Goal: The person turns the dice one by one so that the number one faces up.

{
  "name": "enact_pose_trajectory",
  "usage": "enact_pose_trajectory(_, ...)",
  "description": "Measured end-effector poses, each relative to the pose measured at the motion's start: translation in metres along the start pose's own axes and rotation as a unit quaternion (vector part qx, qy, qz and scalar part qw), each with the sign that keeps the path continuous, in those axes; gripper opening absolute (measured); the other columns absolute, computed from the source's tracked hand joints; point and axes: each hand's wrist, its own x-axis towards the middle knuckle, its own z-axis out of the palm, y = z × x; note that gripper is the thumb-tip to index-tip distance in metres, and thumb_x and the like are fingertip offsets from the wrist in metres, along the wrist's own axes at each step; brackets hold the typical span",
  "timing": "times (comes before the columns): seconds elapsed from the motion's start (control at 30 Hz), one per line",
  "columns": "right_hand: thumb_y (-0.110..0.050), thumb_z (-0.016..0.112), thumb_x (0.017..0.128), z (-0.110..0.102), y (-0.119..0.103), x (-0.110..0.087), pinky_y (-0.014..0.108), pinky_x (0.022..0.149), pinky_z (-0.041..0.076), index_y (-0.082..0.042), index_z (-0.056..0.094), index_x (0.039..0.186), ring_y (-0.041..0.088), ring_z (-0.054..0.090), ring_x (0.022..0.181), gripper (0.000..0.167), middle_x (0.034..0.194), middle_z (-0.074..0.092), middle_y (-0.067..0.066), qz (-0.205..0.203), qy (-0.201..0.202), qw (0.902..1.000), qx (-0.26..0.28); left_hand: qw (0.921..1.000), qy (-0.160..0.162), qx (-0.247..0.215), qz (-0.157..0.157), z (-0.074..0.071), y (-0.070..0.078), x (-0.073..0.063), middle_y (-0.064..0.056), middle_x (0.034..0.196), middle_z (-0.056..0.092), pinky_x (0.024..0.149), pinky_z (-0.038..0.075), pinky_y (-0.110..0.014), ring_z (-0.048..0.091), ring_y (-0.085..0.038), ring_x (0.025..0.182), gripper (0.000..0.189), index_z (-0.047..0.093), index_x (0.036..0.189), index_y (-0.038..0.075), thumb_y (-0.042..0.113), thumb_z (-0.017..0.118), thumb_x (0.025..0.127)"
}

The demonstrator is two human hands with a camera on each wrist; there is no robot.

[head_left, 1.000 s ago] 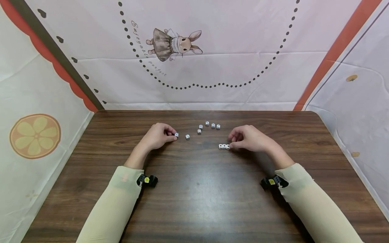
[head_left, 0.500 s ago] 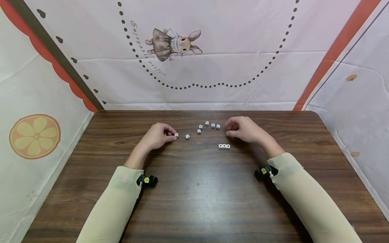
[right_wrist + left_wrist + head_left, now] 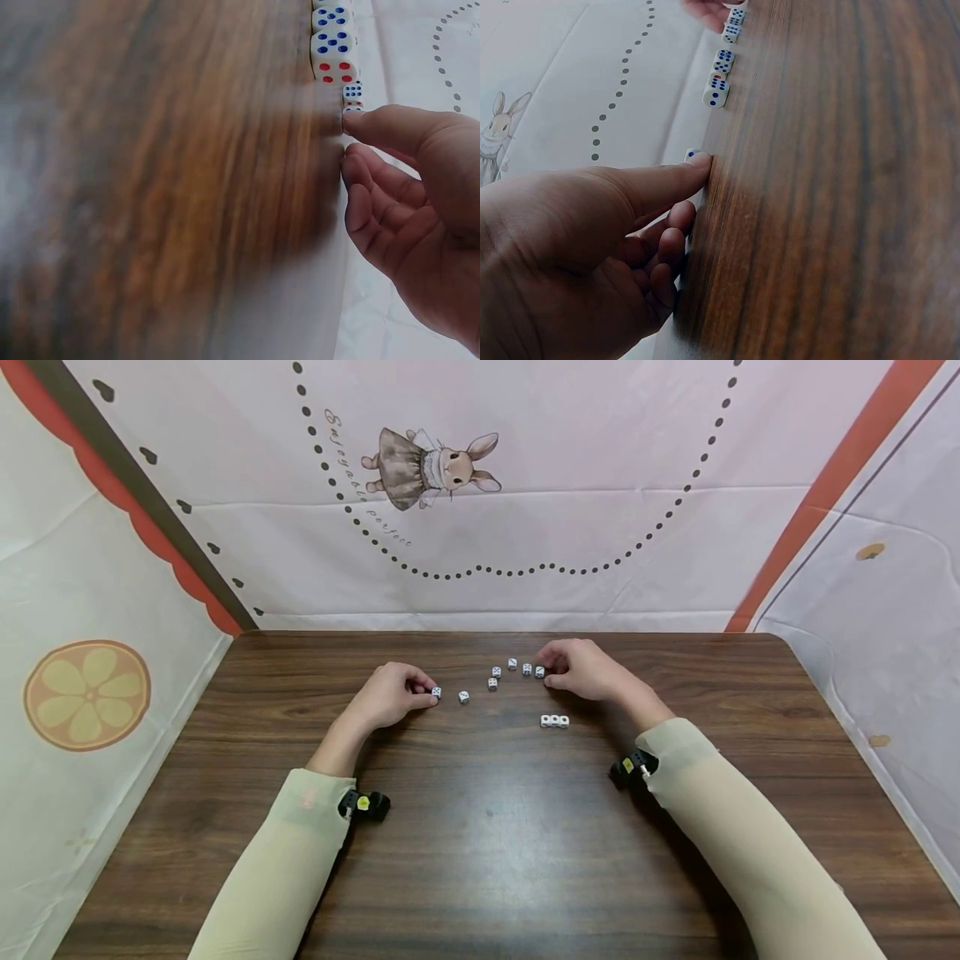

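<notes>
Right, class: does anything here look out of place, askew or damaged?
The rabbit print on the backdrop lies sideways in the head view, odd for a figure. Three dice sit in a neat row; the other dice lie unevenly spaced. No damage shows.

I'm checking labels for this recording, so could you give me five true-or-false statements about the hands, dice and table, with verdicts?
1. The left hand pinches a die. True.
2. The right hand rests on the row of three dice. False: it is beyond that row, at the rightmost far die; whether it grips it is unclear.
3. The row's three dice sit side by side. True.
4. The table is plain white. False: it is brown with a wood grain.
5. A lone die lies between the two hands. True.
</notes>
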Motion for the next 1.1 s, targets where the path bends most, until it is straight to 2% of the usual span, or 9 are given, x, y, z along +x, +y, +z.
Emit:
enact_pose_trajectory(0.17,-0.004,0.079,0.092,0.0007,-0.0021,0.0038,0.044,0.09,0.053,-0.002,0.068,0.13,0.025,0.068,0.097,0.039,0.113,0.072,0.011,-0.007,-0.004,1.0,0.001,1.0,0.001,0.002,0.001,0.0004,0.0007,0.0002,-0.004,0.093,0.069,0.078,0.047,-0.036,0.059,-0.02,0.086,0.011,0.08,0.103,0.009,0.017,0.082,0.096)
enact_pose_trajectory(0.37,-0.005,0.079,0.093,0.0007,-0.0049,0.0042,0.043,0.089,0.052,-0.002,0.068,0.13,0.025,0.067,0.096,0.038,0.108,0.071,0.011,-0.007,-0.016,0.9998,0.007,1.0,0.004,0.001,0.001,0.0,0.0026,0.0,-0.004,0.092,0.069,0.077,0.048,-0.036,0.059,-0.021,0.085,0.011,0.08,0.102,0.009,0.017,0.083,0.096)
enact_pose_trajectory(0.73,-0.011,0.083,0.093,0.0047,-0.0054,0.0048,0.041,0.084,0.052,-0.002,0.072,0.112,0.022,0.066,0.089,0.024,0.091,0.072,0.005,-0.012,-0.008,0.9999,-0.008,1.0,0.002,0.004,-0.002,0.0009,0.001,-0.0005,-0.003,0.092,0.068,0.077,0.047,-0.035,0.059,-0.02,0.084,0.011,0.08,0.101,0.01,0.018,0.083,0.095)
enact_pose_trajectory(1.1,-0.01,0.082,0.092,0.0071,-0.0052,0.0053,0.04,0.083,0.052,-0.005,0.073,0.102,0.02,0.066,0.086,0.015,0.087,0.072,0.002,-0.013,0.005,0.9999,-0.007,1.0,0.005,0.002,0.003,0.0009,0.0023,-0.0011,-0.003,0.091,0.068,0.076,0.047,-0.036,0.059,-0.02,0.083,0.01,0.08,0.1,0.009,0.018,0.083,0.095)
